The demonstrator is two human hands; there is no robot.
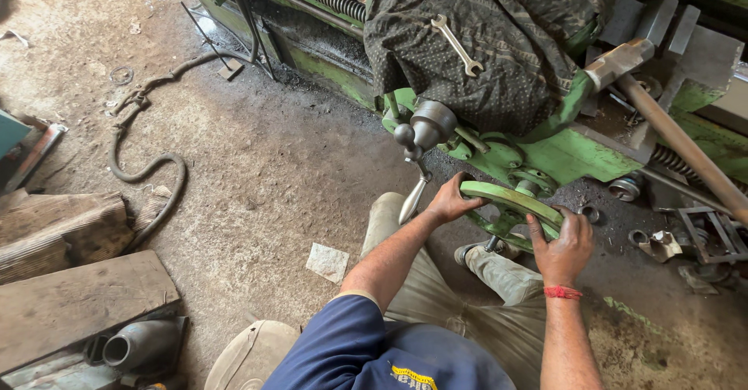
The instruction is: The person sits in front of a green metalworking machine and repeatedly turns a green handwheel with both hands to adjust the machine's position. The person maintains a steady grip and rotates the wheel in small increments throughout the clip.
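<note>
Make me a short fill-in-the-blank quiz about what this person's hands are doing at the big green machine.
1. Both hands grip the rim of a green ____.
2. On the dark cloth draped over the machine lies a metal ____.
3. The right hand wears a ____ thread at its wrist.
4. The left hand holds the handwheel on the side nearer the ____-tipped lever.

Missing words: handwheel; spanner; red; ball
</note>
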